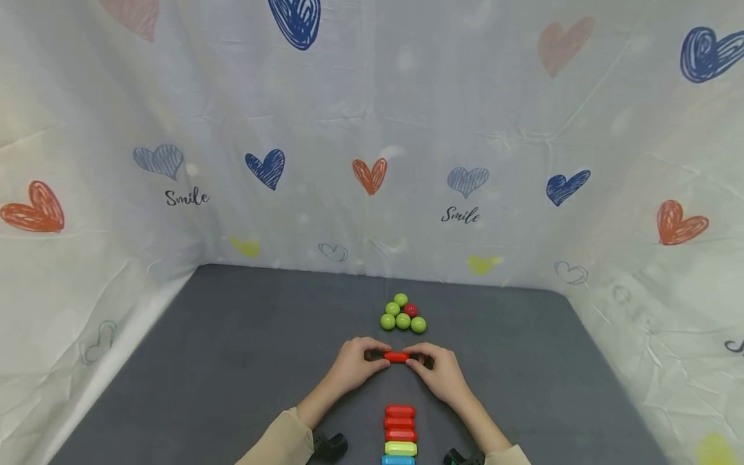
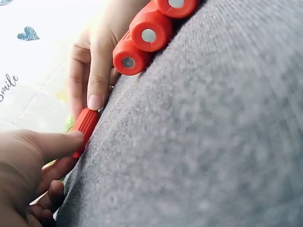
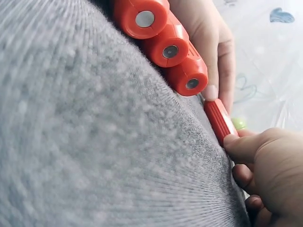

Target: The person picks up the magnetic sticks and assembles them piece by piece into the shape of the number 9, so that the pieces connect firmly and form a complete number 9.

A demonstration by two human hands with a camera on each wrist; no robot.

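A short red ridged magnetic rod (image 1: 396,356) lies across the mat between both hands. My left hand (image 1: 354,365) pinches its left end between thumb and fingers. At the opposite end, my right hand (image 1: 440,371) pinches it the same way. The left wrist view shows the rod (image 2: 86,124) low against the grey cloth, thumb tips at both ends. Behind it sits a triangle of several green balls (image 1: 403,321) with one red ball (image 1: 410,310) on its right side.
Nearer the body, several similar rods lie stacked in a column: red rods (image 1: 400,423), a yellow-green rod (image 1: 401,448) and a blue rod (image 1: 398,460). Round metal discs show in the red rods' ends in the wrist views. White heart-printed cloth (image 1: 407,213) hangs behind the grey mat (image 1: 261,336).
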